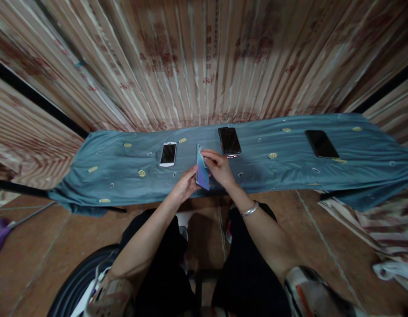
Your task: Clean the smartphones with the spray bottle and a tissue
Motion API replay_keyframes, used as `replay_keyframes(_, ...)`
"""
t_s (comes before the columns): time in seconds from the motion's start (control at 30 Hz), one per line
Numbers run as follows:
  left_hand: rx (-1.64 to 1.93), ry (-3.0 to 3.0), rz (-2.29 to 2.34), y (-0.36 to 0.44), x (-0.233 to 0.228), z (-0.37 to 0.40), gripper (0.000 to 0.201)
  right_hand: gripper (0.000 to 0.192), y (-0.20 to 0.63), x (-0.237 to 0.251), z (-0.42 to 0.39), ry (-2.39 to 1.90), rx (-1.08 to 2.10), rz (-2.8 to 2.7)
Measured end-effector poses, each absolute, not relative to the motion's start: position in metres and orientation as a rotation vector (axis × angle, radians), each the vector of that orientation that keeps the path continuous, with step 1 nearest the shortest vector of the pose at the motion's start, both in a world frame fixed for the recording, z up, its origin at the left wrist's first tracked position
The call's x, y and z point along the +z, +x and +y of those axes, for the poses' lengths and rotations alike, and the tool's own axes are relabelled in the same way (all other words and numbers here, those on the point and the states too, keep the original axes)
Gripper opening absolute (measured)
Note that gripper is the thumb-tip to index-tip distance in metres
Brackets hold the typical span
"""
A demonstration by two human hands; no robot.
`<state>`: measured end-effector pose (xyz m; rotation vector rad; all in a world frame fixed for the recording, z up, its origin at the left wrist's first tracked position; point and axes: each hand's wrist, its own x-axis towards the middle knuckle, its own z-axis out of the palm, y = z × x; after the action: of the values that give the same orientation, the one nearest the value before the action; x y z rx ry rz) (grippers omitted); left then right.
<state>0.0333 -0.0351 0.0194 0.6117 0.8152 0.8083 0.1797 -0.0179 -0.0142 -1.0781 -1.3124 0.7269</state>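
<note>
My left hand grips a smartphone by its lower left edge, fingers closed around it. The phone is tilted, and its shiny blue-to-purple back faces me. At the phone's upper right edge is my right hand, its fingers drawn together against the back. Something small and whitish shows under those fingertips, too small to name. Left of the held phone lies a white phone with a dark screen. To the right, a black phone rests on top of what looks like another device.
A teal patterned cloth covers the long narrow table. Another black phone lies toward its right end. Striped curtains hang behind, between dark metal poles. A coiled black hose sits on the floor at lower left.
</note>
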Motion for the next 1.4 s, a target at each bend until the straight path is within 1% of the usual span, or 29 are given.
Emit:
replay_keyframes(0.37, 0.887, 0.528, 0.803, 0.025, 0.013, -0.023, 0.02, 0.04, 0.168, -0.014, -0.031, -1.048, 0.671, -1.568)
replay_keyframes(0.57, 0.949, 0.49, 0.83, 0.023, 0.02, -0.02, 0.022, 0.043, 0.16, -0.005, -0.044, -0.987, 0.656, -1.666)
replay_keyframes(0.73, 1.022, 0.434, 0.833, 0.021, 0.027, -0.019, 0.019, 0.042, 0.154, 0.0, -0.052, -0.967, 0.669, -1.679)
replay_keyframes(0.93, 1.073, 0.367, 0.848, 0.019, 0.032, -0.016, 0.023, 0.039, 0.15, 0.005, -0.061, -0.937, 0.664, -1.692)
replay_keyframes(1.17, 1.097, 0.408, 0.83, 0.014, 0.032, -0.015, 0.024, 0.039, 0.152, 0.005, -0.064, -1.046, 0.651, -1.681)
replay_keyframes(1.27, 1.103, 0.45, 0.82, 0.013, 0.04, -0.017, 0.027, 0.04, 0.156, 0.008, -0.064, -1.083, 0.623, -1.669)
replay_keyframes(1.4, 1.129, 0.45, 0.83, 0.013, 0.057, -0.022, 0.023, 0.037, 0.158, 0.015, -0.06, -1.072, 0.587, -1.65)
